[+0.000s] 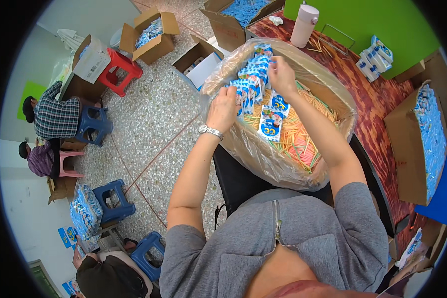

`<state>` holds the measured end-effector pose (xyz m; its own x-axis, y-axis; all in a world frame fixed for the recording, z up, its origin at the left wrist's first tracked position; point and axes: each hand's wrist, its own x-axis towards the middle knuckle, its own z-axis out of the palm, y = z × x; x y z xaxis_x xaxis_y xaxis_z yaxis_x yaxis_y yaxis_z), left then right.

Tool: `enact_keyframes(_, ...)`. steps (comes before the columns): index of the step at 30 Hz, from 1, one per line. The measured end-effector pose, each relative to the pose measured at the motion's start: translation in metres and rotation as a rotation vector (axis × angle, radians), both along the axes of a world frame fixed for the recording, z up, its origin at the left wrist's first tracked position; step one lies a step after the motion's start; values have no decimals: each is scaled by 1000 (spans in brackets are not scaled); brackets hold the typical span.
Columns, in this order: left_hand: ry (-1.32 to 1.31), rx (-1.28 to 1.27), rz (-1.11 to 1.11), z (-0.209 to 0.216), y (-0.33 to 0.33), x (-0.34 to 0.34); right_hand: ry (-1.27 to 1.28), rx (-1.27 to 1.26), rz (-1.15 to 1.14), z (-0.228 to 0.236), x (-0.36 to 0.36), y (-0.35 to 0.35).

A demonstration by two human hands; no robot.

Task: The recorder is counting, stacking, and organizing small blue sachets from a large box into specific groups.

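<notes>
Small blue-and-white packets (253, 74) stand in an overlapping row inside a carton with a clear plastic liner (340, 94). At the near left end of that row, my left hand (223, 108) is closed, its fingertips pressed on the packets. My right hand (283, 78) bends over the row's right side with fingers curled and closed; what lies between its fingertips is hidden. Below it, a single packet (270, 124) lies flat, partly overlapping another. Thin yellow, green and pink sticks (303, 141) fill the carton beneath.
A reddish patterned table (333, 64) holds a pale pink bottle (304, 26) and a pile of packets (375, 58). At right stands a carton full of packets (429, 139). More open cartons (149, 35) and a red stool (120, 72) stand across the floor. Several people sit at left.
</notes>
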<state>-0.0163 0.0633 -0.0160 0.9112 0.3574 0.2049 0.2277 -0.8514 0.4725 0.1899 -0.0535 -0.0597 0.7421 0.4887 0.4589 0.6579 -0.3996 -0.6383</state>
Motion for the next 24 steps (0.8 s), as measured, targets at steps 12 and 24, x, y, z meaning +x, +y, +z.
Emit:
enact_keyframes(12,115,75,-140,-3,25,12,218,130,-53,-28,23,18)
enact_keyframes(24,97,61,-141,0,23,13,258,203,-278,-36,25,44)
